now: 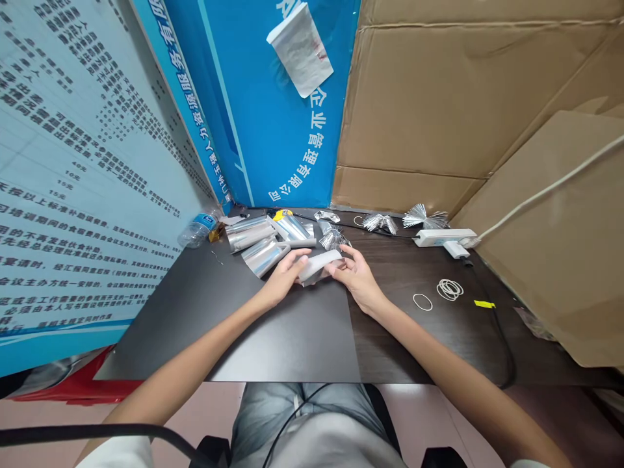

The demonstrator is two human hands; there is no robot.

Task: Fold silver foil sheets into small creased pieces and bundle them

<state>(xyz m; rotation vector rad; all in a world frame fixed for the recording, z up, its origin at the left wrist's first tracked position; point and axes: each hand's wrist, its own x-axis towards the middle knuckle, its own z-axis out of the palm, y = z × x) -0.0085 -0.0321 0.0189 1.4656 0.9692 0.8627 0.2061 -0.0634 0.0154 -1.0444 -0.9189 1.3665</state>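
Note:
Between my two hands, just above the table, is a small curved sheet of silvery foil (319,265). My left hand (284,278) grips its left end with the thumb on top. On the right end, the thumb and fingers of my right hand (357,278) pinch it. Right behind the foil lies a bundle of thin silver strips (332,235), fanned out at the near end. Several rolled silver foil sheets (266,255) rest beyond my left hand. A yellow item (283,214), perhaps a tape roll, sits at the back of them.
White rubber bands (449,290) and a yellow strip (484,304) lie to the right. Behind them is a white power strip (446,238) with cables. Two more fanned silver bundles (380,223) lie at the back. A plastic bottle (199,229) lies at left. Cardboard (419,110) walls the right.

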